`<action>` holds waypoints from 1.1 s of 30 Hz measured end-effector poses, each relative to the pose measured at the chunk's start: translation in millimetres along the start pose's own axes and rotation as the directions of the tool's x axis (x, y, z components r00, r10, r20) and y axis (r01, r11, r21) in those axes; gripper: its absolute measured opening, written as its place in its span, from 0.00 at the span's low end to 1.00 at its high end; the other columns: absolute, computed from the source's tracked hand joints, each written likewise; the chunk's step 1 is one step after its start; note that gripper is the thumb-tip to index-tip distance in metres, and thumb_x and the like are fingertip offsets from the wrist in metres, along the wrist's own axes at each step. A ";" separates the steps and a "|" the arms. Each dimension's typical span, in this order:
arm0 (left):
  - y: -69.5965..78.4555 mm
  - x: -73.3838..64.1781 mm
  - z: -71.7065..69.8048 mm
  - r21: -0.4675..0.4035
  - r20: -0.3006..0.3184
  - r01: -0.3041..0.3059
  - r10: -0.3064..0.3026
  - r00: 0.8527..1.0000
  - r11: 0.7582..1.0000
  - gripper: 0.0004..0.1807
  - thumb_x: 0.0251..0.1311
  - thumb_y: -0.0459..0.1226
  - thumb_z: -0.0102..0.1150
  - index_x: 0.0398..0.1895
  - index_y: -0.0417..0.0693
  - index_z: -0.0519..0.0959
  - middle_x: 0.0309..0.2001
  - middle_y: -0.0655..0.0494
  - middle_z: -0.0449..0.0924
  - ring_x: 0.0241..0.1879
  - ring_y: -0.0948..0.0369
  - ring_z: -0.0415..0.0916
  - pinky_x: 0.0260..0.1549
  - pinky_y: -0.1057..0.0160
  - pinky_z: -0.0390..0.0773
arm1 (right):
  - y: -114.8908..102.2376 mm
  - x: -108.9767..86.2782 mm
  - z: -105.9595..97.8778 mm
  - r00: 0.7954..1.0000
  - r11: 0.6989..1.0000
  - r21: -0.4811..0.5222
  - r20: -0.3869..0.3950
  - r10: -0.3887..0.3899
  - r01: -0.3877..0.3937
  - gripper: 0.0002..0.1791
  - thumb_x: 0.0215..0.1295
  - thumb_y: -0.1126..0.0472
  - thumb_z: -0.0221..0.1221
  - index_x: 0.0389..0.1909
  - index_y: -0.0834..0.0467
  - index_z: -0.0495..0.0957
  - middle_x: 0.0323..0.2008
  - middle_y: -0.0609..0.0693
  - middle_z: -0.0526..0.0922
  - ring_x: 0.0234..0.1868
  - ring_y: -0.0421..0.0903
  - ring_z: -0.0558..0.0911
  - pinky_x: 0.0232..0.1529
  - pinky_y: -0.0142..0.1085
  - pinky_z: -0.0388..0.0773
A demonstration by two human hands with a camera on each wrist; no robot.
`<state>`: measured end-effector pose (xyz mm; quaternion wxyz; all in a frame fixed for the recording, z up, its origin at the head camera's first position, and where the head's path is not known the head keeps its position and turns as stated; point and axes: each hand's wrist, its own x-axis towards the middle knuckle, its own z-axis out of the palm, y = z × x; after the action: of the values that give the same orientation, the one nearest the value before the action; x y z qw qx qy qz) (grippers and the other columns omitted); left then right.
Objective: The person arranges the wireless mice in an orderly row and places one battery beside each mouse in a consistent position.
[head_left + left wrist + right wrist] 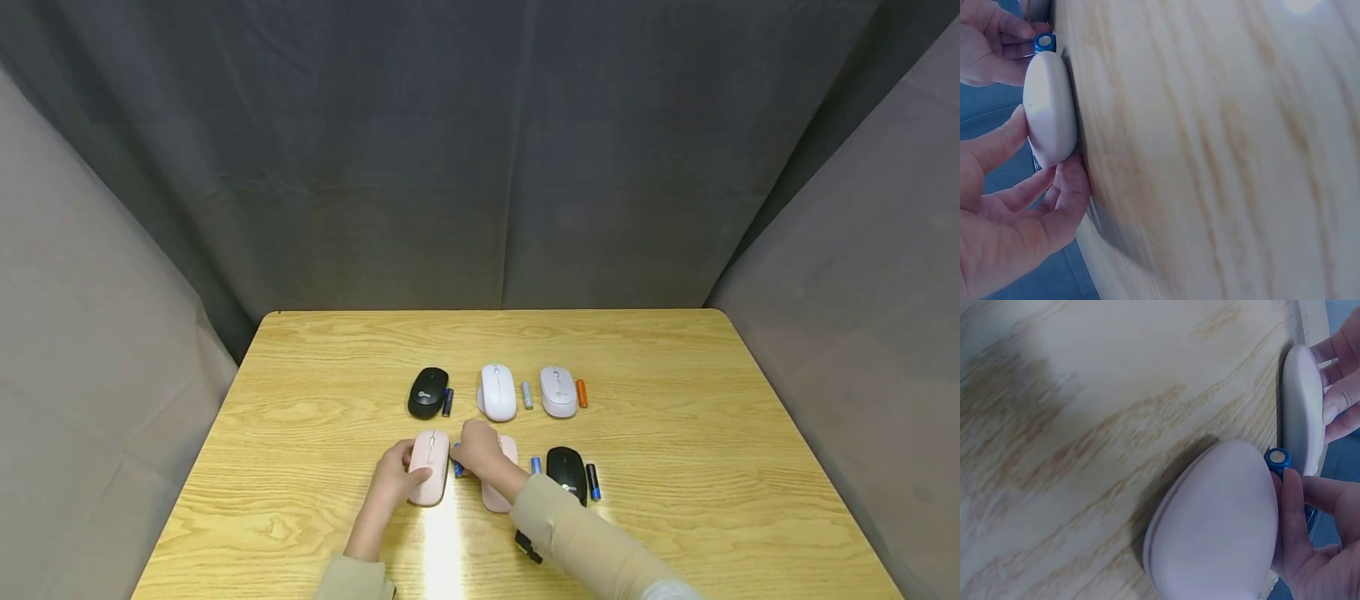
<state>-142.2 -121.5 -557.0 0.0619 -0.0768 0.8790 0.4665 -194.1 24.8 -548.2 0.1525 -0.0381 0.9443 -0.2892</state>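
Observation:
In the head view my left hand (391, 481) grips a pale pink computer mouse (430, 468) by its sides, thumb on the near-left part and fingers along the left edge. The mouse lies on the wooden table. Just to its right, my right hand (480, 448) pinches a blue battery (1277, 457) between thumb and fingers, its flat metal end showing in both wrist views. A second pink mouse (1216, 525) sits close beside the right hand, partly covered by that hand and wrist in the head view.
A back row holds a black mouse (428, 392), dark battery (447, 402), white mouse (498, 393), grey battery (527, 395), another pale mouse (558, 392) and orange battery (582, 393). Front right, a black mouse (566, 468) stands between a blue battery (536, 465) and a black-and-blue battery (593, 482).

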 end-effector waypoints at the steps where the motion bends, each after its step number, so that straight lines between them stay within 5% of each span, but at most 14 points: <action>1: 0.0 0.0 0.0 -0.002 -0.001 0.004 -0.004 1.000 1.000 0.28 0.46 0.29 0.65 0.53 0.29 0.70 0.29 0.49 0.68 0.31 0.57 0.66 0.29 0.63 0.71 | -0.2 -0.3 0.0 1.000 1.000 -0.002 -0.001 0.000 0.000 0.09 0.49 0.68 0.60 0.16 0.63 0.71 0.08 0.50 0.71 0.03 0.36 0.68 0.08 0.26 0.67; 27: -0.6 0.6 -1.0 0.006 -0.002 -0.004 0.004 1.000 1.000 0.28 0.46 0.29 0.65 0.53 0.28 0.70 0.30 0.48 0.68 0.31 0.56 0.67 0.30 0.61 0.70 | -4.4 -4.7 -4.4 1.000 1.000 -0.017 0.029 -0.009 0.009 0.08 0.51 0.66 0.60 0.18 0.64 0.74 0.06 0.49 0.71 0.04 0.37 0.68 0.07 0.26 0.64; 33: -0.6 1.2 0.1 0.005 0.006 0.005 -0.006 1.000 1.000 0.28 0.46 0.29 0.65 0.53 0.29 0.70 0.30 0.49 0.68 0.32 0.56 0.67 0.31 0.61 0.71 | 2.1 -12.0 -15.9 0.999 0.995 0.085 0.007 -0.048 0.048 0.07 0.54 0.65 0.57 0.26 0.67 0.75 0.07 0.49 0.73 0.07 0.39 0.71 0.09 0.26 0.64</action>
<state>-143.3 -121.9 -557.8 0.0660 -0.0777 0.8798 0.4643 -187.6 36.9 -533.7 0.1513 -0.0555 0.9292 -0.3326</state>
